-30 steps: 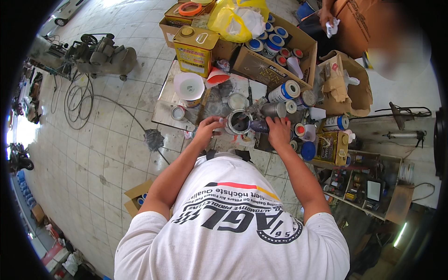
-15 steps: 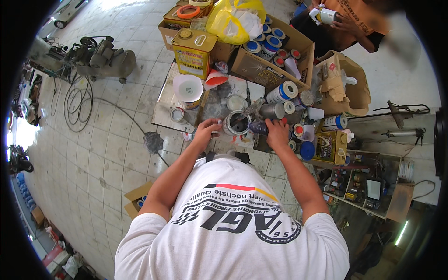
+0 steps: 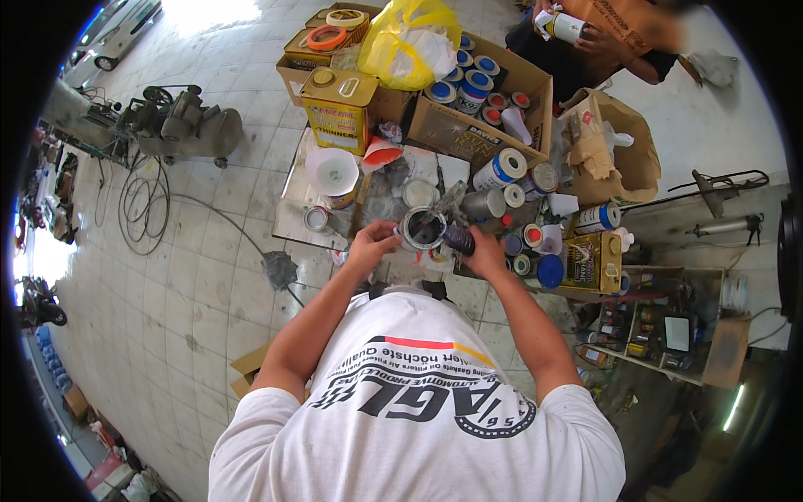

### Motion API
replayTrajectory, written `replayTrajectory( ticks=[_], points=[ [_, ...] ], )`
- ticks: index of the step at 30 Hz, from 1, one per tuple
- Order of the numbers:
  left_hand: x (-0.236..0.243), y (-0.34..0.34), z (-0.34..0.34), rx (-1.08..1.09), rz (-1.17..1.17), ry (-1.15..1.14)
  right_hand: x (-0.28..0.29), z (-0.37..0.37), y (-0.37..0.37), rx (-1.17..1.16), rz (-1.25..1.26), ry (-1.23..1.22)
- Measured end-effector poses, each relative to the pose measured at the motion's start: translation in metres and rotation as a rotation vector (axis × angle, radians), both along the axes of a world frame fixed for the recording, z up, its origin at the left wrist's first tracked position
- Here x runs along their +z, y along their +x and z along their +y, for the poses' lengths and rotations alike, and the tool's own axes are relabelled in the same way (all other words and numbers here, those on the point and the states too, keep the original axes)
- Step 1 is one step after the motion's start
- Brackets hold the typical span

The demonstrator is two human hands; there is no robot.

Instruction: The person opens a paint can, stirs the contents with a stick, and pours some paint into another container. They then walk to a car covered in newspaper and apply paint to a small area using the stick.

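An open round can (image 3: 424,228) with dark contents stands near the table's front edge. My left hand (image 3: 375,243) closes its fingers against the left side of the can's rim. In my right hand (image 3: 488,254) is a dark purple bottle-shaped thing (image 3: 458,239), its narrow end pointing left at the can's mouth. Whether anything flows from it is too small to tell. Behind the can lies a round pale lid or tub (image 3: 420,194), and a grey metal can (image 3: 483,204) lies to its right.
A paper funnel (image 3: 332,172) and small open tin (image 3: 316,219) stand left; a yellow thinner can (image 3: 337,109) is behind. Cardboard box (image 3: 456,130) holds several paint cans. More cans and a gold tin (image 3: 592,262) crowd the right. Another person (image 3: 615,33) holds a can.
My right hand has shifted slightly left and down with the dark bottle-shaped thing, which now tilts more steeply beside the can. My left fingers have moved closer against the rim.
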State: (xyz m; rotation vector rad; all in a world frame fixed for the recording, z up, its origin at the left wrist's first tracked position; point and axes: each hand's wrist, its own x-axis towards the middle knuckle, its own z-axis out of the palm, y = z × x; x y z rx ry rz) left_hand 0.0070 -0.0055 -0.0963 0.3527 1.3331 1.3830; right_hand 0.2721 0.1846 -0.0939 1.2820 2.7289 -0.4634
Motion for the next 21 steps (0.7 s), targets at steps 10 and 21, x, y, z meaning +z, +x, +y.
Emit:
replayTrajectory(
  ticks=[10,21],
  points=[
    [0.015,0.012,0.031,-0.185,0.132,0.031,0.017,-0.022,-0.005,0.011,0.323,-0.13],
    [0.048,0.0,0.042,-0.517,0.606,0.097,0.054,-0.059,-0.008,-0.01,0.207,0.112]
  ],
)
